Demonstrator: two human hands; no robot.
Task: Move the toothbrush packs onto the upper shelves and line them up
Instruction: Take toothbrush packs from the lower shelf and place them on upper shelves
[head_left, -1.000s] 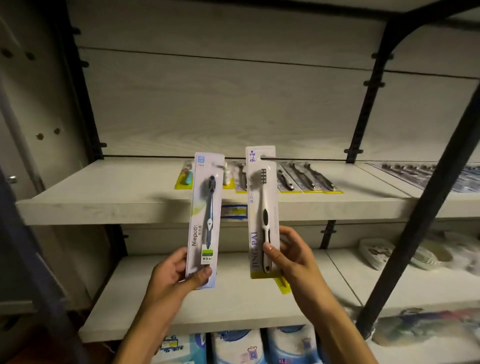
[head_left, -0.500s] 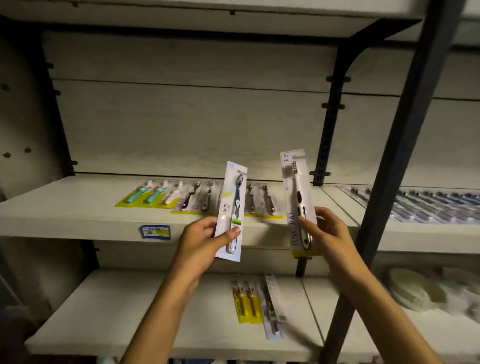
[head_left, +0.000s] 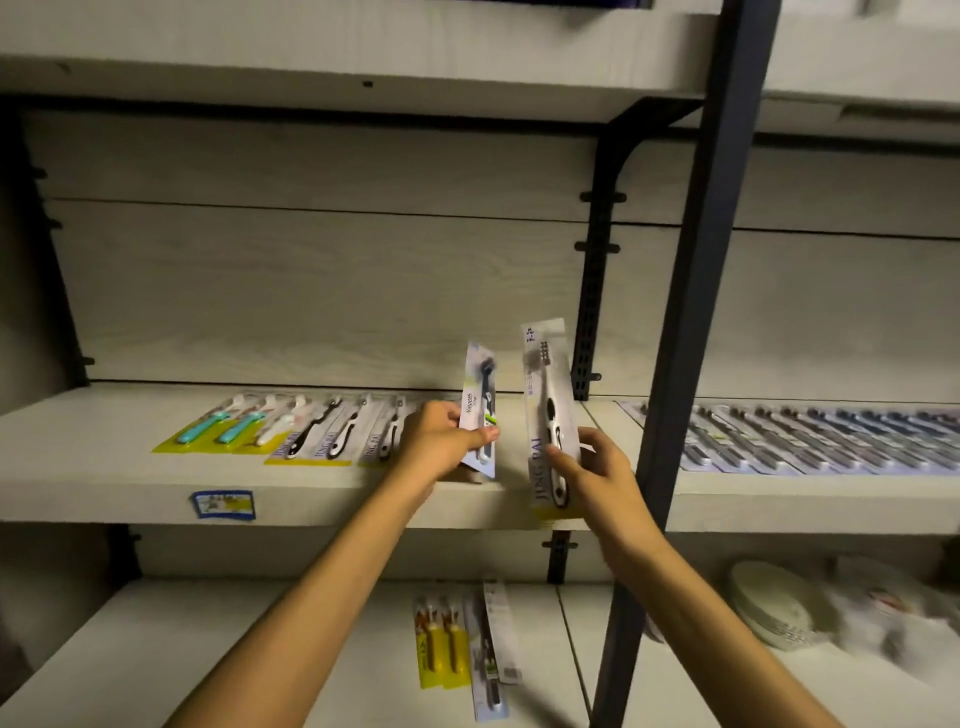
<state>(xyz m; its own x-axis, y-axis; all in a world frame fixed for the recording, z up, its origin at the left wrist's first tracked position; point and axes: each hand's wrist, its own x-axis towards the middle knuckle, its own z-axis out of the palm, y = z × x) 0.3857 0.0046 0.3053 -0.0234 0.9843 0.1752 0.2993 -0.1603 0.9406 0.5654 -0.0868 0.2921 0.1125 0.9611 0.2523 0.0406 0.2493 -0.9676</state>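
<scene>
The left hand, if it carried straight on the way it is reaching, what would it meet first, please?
Probably the upper shelf: the left hand, gripping the Niepoth pack, reaches over its front edge, just right of the row of packs lying there. Beyond is the back panel. Depth is uncertain.

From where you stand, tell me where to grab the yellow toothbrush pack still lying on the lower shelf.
Take the yellow pack by its near short end, coming from the front and slightly left. It lies flat on the lower shelf, lengthwise toward you, and a grey pack lies close along its right side, so that side looks crowded. Both hands already hold packs.
</scene>
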